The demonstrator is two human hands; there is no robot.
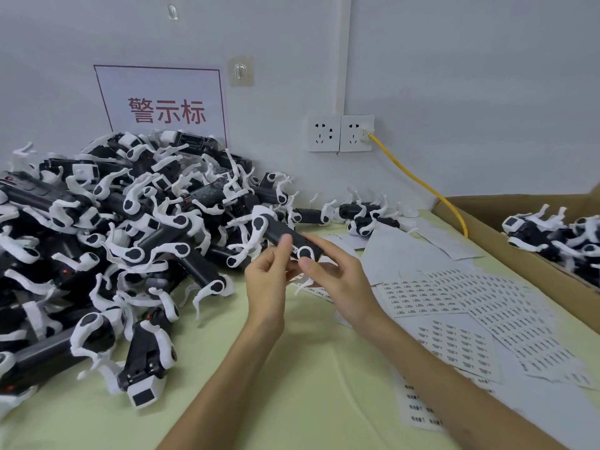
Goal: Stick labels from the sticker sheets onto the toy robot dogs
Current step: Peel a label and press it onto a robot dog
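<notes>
A: The left hand [267, 280] and right hand [336, 271]: what do they hold?
B: Both grip one toy robot dog [279, 233], held between them.
A: The sticker sheets [454, 295]?
B: Flat, just right of the right hand; the dog pile [113, 228] lies left.

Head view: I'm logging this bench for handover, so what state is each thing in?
left hand, pinching the held toy dog.
right hand, gripping the held toy dog.
held toy dog, raised between both hands.
dog pile, heaped, tangled.
sticker sheets, lying flat, overlapping.
cardboard box, open, dogs inside.
yellow cable, plugged into the right socket.
</notes>
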